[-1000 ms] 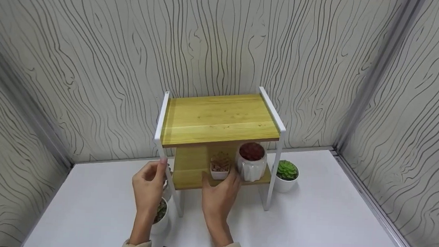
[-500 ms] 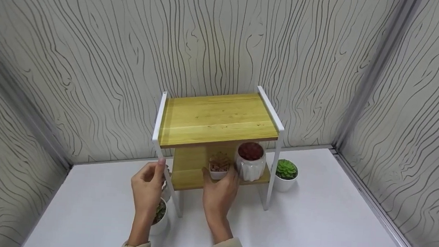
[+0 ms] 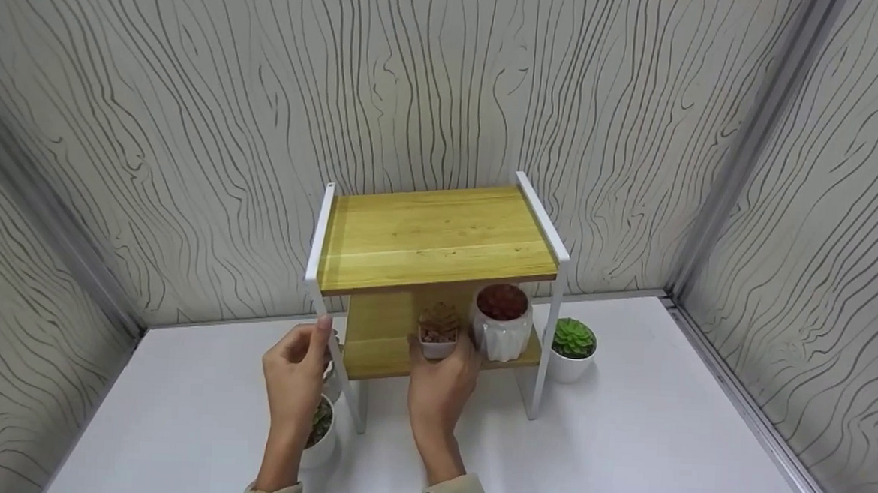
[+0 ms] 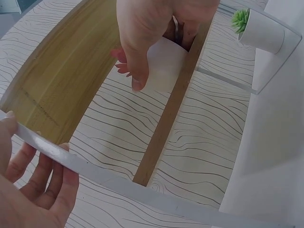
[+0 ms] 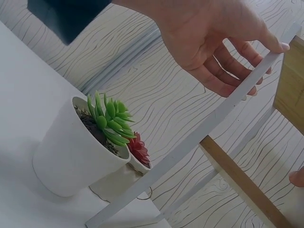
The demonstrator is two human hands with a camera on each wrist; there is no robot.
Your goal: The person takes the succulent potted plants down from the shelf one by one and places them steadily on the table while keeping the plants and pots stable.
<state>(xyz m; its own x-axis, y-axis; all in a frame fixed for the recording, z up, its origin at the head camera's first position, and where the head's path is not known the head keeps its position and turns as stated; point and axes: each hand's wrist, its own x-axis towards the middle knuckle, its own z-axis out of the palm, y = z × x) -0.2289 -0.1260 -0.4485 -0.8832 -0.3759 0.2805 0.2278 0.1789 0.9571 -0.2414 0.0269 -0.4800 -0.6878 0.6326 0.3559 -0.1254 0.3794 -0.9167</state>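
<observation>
My left hand (image 3: 293,378) grips the white left front post (image 5: 190,142) of a small two-tier wooden shelf (image 3: 439,239), its thumb on the near side. On the lower board (image 3: 377,348), my right hand (image 3: 443,382) holds a small white square pot (image 3: 437,348) with a reddish succulent, thumb on one side and fingers on the other. The left wrist view shows the thumb of my right hand (image 4: 152,33) along that white pot (image 4: 166,61), whose far side is hidden. Just right of it stands a larger white ribbed pot (image 3: 502,336) with a dark red plant.
Outside the shelf's right leg stands a white pot (image 3: 570,367) with a green succulent. By the left leg are a white pot (image 5: 71,152) with a green plant and, behind it, one with a red succulent (image 5: 137,149). Patterned panels (image 3: 448,74) enclose the white table (image 3: 662,438).
My right thumb has drawn in slightly toward the left side of the small pot. My left hand stays on the post, and the shelf stands as before.
</observation>
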